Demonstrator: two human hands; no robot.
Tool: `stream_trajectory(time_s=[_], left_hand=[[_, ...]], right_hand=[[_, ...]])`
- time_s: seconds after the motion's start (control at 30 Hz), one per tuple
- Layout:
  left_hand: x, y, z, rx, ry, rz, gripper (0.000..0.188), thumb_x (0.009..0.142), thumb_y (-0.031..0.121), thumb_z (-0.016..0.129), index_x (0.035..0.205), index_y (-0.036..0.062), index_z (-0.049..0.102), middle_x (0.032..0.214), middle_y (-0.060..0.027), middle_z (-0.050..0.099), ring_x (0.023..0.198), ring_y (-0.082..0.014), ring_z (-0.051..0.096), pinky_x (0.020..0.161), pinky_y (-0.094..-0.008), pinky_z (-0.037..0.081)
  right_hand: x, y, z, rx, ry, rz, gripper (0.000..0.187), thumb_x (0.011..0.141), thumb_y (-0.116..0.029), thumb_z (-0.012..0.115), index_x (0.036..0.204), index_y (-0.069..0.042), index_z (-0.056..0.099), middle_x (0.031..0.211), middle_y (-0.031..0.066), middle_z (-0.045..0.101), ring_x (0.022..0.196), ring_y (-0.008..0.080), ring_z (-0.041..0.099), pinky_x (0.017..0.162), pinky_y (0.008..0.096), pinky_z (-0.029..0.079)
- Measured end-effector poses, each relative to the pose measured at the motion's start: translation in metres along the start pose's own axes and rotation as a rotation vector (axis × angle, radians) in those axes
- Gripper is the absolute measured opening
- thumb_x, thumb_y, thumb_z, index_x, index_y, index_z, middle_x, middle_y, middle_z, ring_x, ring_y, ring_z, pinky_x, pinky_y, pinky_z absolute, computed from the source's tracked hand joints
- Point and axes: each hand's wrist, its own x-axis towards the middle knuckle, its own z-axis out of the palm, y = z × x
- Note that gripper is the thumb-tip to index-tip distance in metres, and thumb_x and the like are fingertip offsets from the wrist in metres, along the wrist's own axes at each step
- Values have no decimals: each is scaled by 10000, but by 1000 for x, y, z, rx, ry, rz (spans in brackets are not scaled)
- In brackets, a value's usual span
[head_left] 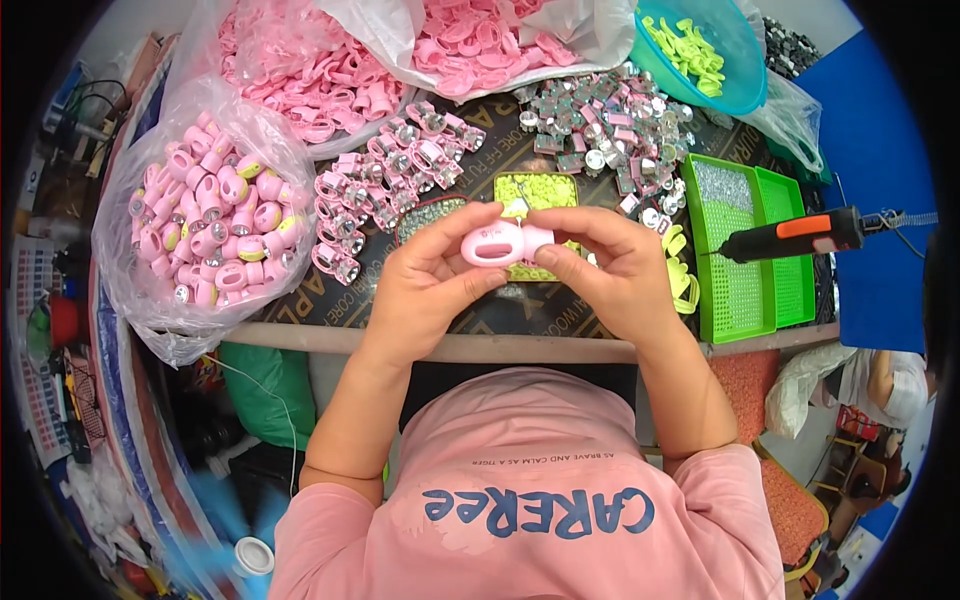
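Between my two hands, over the near middle of the table, is a small pink plastic flashlight [492, 246] with an oval slot in its body. My left hand [432, 270] grips its rounded end, thumb below and fingers above. At the narrower end, my right hand [606, 258] pinches it between thumb and fingers. Just behind the flashlight lies a yellow tray [536, 180] of small yellow-green parts, partly hidden by my hands. A dark-rimmed tray of small metal pieces [428, 216] sits beside my left hand.
A clear bag of pink flashlights [215, 215] stands left. Pink half-assemblies [400, 165] and silver lamp parts [605, 125] cover the far table, behind them bags of pink shells [300, 70]. At right are green baskets [735, 325], an electric screwdriver [800, 234], and a teal bowl [745, 85].
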Motion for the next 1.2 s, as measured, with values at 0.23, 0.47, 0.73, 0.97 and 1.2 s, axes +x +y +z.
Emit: stream_trajectory(time_s=[0.23,0.47,0.73,0.97,1.2], left_hand=[[-1,1,5,-31,5,8,642,891,-127,725,1483,0,513,1356,-145,636,1226,-234,656,994,-371,612],[-2,5,7,-81,7,-38,743,898,-141,709,1566,16,422,1401,-136,620,1265,-193,628,1058,-328,532],[-6,-2,-1,-72,0,1,691,901,-123,724,1533,7,475,1410,-122,609,1264,-187,626,1052,-321,537],[-6,-5,-6,-116,-37,8,620,922,-103,718,1499,-2,515,1422,-110,597,1260,-187,625,1056,-326,543],[-8,-7,-3,-100,-20,24,619,918,-100,725,1492,-3,516,1409,-116,604,1256,-193,630,1057,-331,549]], right_hand=[[-7,3,16,389,128,56,278,953,-19,746,1221,49,714,1180,134,749,1090,185,697,968,322,544],[-7,5,23,264,237,-119,297,935,-24,767,1221,38,720,1211,143,749,1115,186,697,986,317,534],[-10,11,23,198,129,-38,302,948,-20,752,1241,34,702,1214,140,746,1121,181,700,965,312,549],[-6,2,23,152,87,-156,509,837,31,821,1325,-35,693,1228,129,734,1183,221,692,954,343,585],[-3,10,21,-8,38,-233,461,798,79,816,1239,-27,734,1271,152,719,1185,272,699,945,361,621]])
